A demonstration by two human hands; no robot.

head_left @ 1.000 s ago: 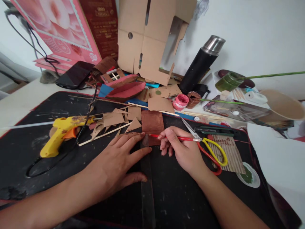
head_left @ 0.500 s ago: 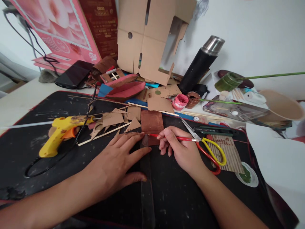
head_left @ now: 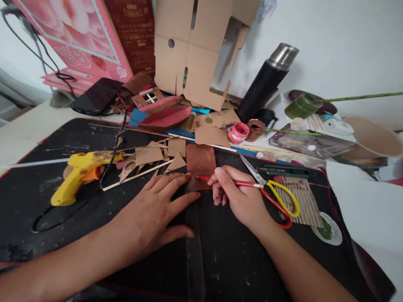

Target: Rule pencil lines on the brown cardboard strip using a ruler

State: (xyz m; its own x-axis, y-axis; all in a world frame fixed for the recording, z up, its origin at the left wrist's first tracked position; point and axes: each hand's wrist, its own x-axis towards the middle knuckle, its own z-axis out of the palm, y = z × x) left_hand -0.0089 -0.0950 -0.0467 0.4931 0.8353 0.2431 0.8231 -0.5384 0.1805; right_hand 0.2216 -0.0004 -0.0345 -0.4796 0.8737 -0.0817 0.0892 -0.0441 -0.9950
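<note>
My left hand (head_left: 157,205) lies with fingers spread, its fingertips pressing on a clear ruler (head_left: 194,260) that runs up the middle of the black mat. The ruler's far end overlaps a brown-painted piece of cardboard (head_left: 200,160). In my right hand (head_left: 237,193) is a red pencil (head_left: 245,183), gripped between thumb and fingers. Its tip points left and sits by the ruler's edge over the brown piece; whether it touches is too small to tell. Just right of that hand are scissors (head_left: 273,188) with red and yellow handles, blades partly apart.
A yellow glue gun (head_left: 71,184) with its cord lies left, beside cardboard scraps (head_left: 148,155). Behind stand paint jars (head_left: 238,133), a black flask (head_left: 262,86) and a large cardboard sheet (head_left: 173,63). A green utility knife (head_left: 281,171), corrugated cardboard (head_left: 302,205) and a green-paint lid (head_left: 329,230) lie right.
Both hands, the ruler and the pencil hold practically the same position. Only the camera view has shifted very slightly.
</note>
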